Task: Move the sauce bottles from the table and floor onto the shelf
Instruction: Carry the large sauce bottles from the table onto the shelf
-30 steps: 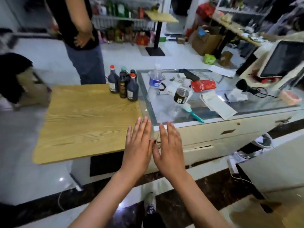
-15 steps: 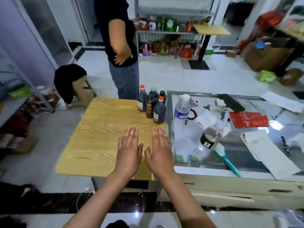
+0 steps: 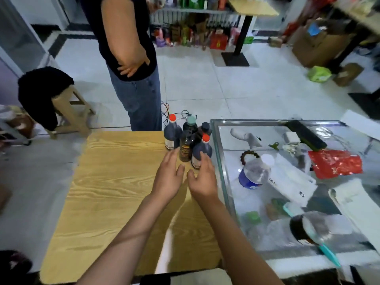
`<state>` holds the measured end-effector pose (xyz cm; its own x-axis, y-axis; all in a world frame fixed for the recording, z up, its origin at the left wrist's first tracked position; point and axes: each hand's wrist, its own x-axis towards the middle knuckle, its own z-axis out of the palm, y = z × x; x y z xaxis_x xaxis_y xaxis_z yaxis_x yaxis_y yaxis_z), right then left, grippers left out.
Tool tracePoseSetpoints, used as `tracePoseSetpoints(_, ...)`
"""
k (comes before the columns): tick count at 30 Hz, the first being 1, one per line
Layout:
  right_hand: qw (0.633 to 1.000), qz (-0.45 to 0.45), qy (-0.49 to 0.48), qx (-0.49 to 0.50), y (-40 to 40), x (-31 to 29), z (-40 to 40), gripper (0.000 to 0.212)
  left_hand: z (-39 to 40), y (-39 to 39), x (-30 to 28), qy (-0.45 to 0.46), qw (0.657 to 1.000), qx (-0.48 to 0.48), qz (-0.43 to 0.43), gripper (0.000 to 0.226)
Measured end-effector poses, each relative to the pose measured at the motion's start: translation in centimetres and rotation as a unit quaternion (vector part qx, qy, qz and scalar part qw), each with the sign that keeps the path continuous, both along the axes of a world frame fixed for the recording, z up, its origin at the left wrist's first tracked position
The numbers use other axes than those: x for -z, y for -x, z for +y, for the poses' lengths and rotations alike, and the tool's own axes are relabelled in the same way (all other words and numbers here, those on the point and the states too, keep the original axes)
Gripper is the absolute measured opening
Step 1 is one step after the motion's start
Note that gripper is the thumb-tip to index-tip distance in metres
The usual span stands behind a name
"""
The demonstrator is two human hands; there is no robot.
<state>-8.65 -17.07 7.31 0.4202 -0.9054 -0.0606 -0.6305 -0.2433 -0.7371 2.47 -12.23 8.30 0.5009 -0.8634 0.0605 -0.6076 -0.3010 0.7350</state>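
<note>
Several dark sauce bottles stand clustered at the far right corner of the wooden table (image 3: pixel 115 192). Two have red caps: one at the back left (image 3: pixel 171 135) and one at the front right (image 3: pixel 201 152). A brown-labelled bottle (image 3: pixel 185 149) stands between them, with a green-capped one (image 3: pixel 190 124) and a black-capped one (image 3: pixel 205 129) behind. My left hand (image 3: pixel 168 177) and my right hand (image 3: pixel 202 178) are over the table just in front of the cluster, fingers spread and relaxed. My right fingertips reach the front red-capped bottle; neither hand grips anything. The shelf (image 3: pixel 197 11) is far across the floor.
A person in a dark top and jeans (image 3: pixel 135 85) stands right behind the table. A glass counter (image 3: pixel 218 145) adjoins the table on the right, holding a water bottle (image 3: pixel 254 173), a red packet (image 3: pixel 335 164) and papers. A stool with dark cloth (image 3: pixel 51 99) stands left.
Both hands have moved forward across the table from its near edge to the bottle cluster. The view has swung left and tilted down toward the table.
</note>
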Motion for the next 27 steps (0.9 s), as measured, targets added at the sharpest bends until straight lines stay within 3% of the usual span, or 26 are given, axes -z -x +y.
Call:
tracePoseSetpoints(4,0.987,-0.055,-0.06,0.138,-3.6,1.1,-5.7,0.053,-7.4,-3.9,2.2,-0.019,0.996,0.012,0.087,0.054)
tracePoseSetpoints(9,0.971,-0.052,-0.096,0.211,-5.0,3.1,-11.0,0.042,-14.2,-6.8,4.9,-0.046,0.996,0.035,0.066,0.059)
tracePoseSetpoints(15,0.968,-0.058,-0.117,0.215,-5.9,4.4,-13.3,0.02,-16.2,-7.6,8.3,-0.068,0.993,0.046,0.083,0.07)
tracePoseSetpoints(18,0.968,-0.063,-0.11,0.217,-6.0,5.1,-13.4,0.012,-16.0,-7.7,9.0,-0.04,0.994,0.039,0.095,0.064)
tracePoseSetpoints(27,0.96,-0.117,-0.139,0.214,-4.1,5.5,-10.7,0.02,-12.7,-7.8,8.7,-0.026,0.988,0.116,0.094,0.05)
